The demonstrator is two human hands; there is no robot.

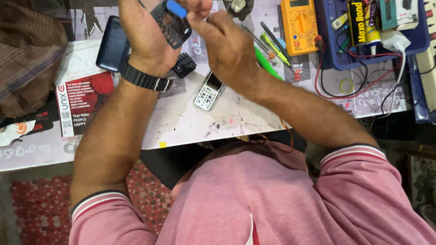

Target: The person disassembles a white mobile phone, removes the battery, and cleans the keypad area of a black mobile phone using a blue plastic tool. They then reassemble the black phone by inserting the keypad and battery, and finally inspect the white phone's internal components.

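orange multimeter (299, 25), blue tray (420, 41), green screwdriver (267, 63), black wristwatch (144, 79), pink sweater (272, 199).

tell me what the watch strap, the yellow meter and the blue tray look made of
Watch strap: likely black rubber or silicone, matt and ribbed, with a metal buckle. Yellow meter: hard moulded plastic, smooth with a slight sheen. Blue tray: apparently rigid plastic, with an even colour and a rounded moulded rim.

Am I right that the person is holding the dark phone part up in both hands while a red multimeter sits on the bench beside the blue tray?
Not quite: the multimeter is yellow-orange, not red, as the head view shows. The rest holds: the left hand and right hand hold the dark phone part up together, and the multimeter sits beside the blue tray.
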